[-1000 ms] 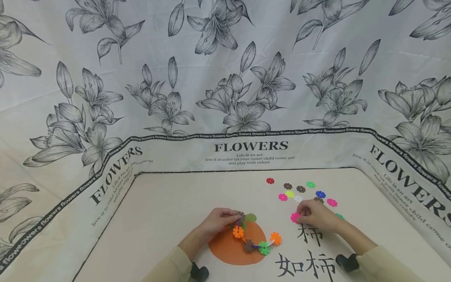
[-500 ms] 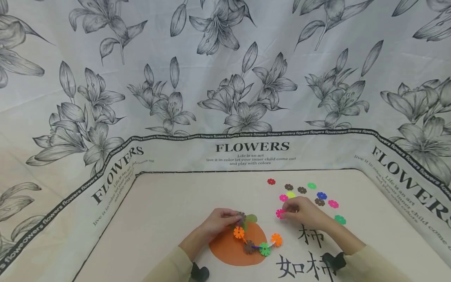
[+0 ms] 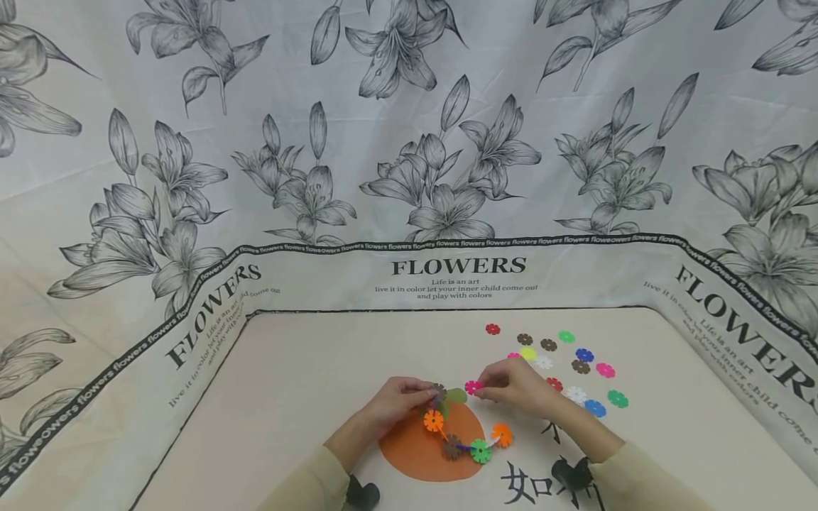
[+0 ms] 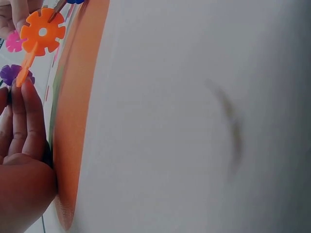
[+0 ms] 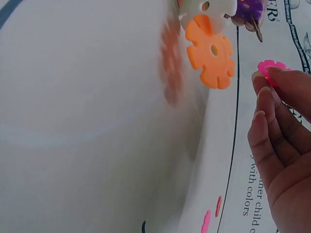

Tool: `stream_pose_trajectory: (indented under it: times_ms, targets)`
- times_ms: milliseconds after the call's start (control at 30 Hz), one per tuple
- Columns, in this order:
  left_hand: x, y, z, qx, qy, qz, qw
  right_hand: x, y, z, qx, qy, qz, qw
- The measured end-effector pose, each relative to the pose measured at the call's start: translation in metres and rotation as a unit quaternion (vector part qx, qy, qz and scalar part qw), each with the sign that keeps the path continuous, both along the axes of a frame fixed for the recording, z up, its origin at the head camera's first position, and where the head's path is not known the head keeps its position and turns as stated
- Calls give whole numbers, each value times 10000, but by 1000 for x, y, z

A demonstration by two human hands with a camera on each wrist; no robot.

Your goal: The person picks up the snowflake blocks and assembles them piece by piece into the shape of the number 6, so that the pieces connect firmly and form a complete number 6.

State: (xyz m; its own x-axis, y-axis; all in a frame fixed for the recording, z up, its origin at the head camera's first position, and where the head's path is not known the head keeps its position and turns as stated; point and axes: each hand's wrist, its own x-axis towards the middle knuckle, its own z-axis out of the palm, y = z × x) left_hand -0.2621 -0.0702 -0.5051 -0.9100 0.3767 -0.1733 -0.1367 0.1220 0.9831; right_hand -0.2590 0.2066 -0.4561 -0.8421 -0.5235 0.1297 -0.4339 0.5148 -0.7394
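Note:
My left hand [image 3: 399, 399] pinches the upper end of a chain of interlocking flower discs [image 3: 481, 451] at a brown disc [image 3: 438, 392]. Orange, brown, green and white discs curve down and right from there, over a printed orange circle. In the left wrist view, an orange disc [image 4: 54, 33] and a purple disc [image 4: 9, 74] show by the left fingertips. Between thumb and fingers, my right hand [image 3: 520, 387] pinches a loose pink flower disc [image 3: 472, 388], a short gap right of the brown one. The right wrist view shows this pink disc [image 5: 272, 66] and the chain's orange end disc [image 5: 211, 58].
Loose flower discs lie scattered at the back right of the table, among them a red [image 3: 493, 329], a blue [image 3: 584, 355] and a green one [image 3: 618, 399]. Printed characters [image 3: 525, 482] mark the cloth at front. A floral curtain [image 3: 456, 277] closes off the back and sides.
My right hand has carried the pink disc leftward from the loose discs to near the chain's held end. The left hand and the chain have stayed almost still.

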Motion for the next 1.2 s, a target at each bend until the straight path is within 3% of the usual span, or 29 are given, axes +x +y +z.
stream_pose_trajectory:
  times_ms: [467, 1000, 1200]
  targets:
    - [2, 0, 3, -139, 66, 18, 9999, 3, -26, -6, 32, -208, 259, 9994]
    - [1, 0, 2, 45, 62, -11, 10000, 4, -43, -10, 85, 497, 305, 9983]
    - [1, -1, 2, 68, 57, -58, 9999, 4, -46, -12, 145, 461, 167, 9987]
